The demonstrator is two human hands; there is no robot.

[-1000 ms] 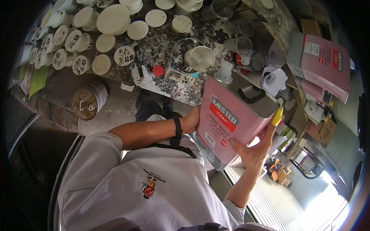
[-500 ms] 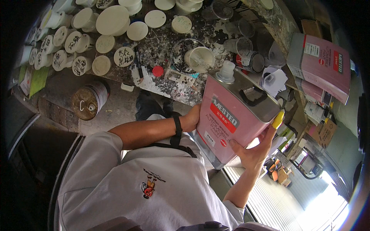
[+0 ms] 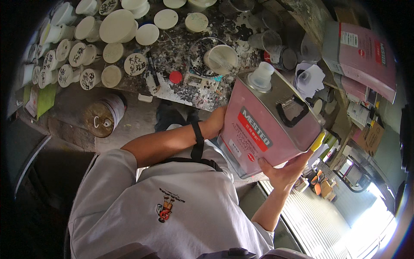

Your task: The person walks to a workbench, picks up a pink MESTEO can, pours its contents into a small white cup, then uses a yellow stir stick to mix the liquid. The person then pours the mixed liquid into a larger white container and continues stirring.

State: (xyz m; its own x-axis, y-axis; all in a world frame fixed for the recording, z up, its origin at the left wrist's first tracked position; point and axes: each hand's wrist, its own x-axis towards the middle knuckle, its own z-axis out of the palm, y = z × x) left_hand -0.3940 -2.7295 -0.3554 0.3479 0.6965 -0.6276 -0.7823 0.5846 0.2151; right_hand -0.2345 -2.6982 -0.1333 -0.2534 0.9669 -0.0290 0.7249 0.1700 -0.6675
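Note:
Between my two hands I hold a large pink rectangular paint can [image 3: 235,149], tipped over the bench edge. Its metal top carries a black handle [image 3: 293,111] and a translucent plastic spout [image 3: 261,77] that points toward a white cup [image 3: 213,58]. A clear streak shows at the cup's mouth; I cannot tell if it is liquid. My left hand [image 3: 214,122] presses the can's left side, its fingers mostly hidden behind it. My right hand [image 3: 282,172] supports the can low on the right, thumb on the front, with a yellow covering [image 3: 318,141] on one finger.
Many lidded white tubs [image 3: 118,26] crowd the paint-stained bench [image 3: 177,97] at the left. A red cap [image 3: 175,77] and a black marker [image 3: 153,69] lie near the cup. Clear plastic cups [image 3: 271,42] stand at the right. On the floor sits a rusty drum [image 3: 100,118].
The can's lower end has risen and its top shows more to me, with the spout slightly farther right. Both hands keep their hold. The whole bench has shifted a little in view.

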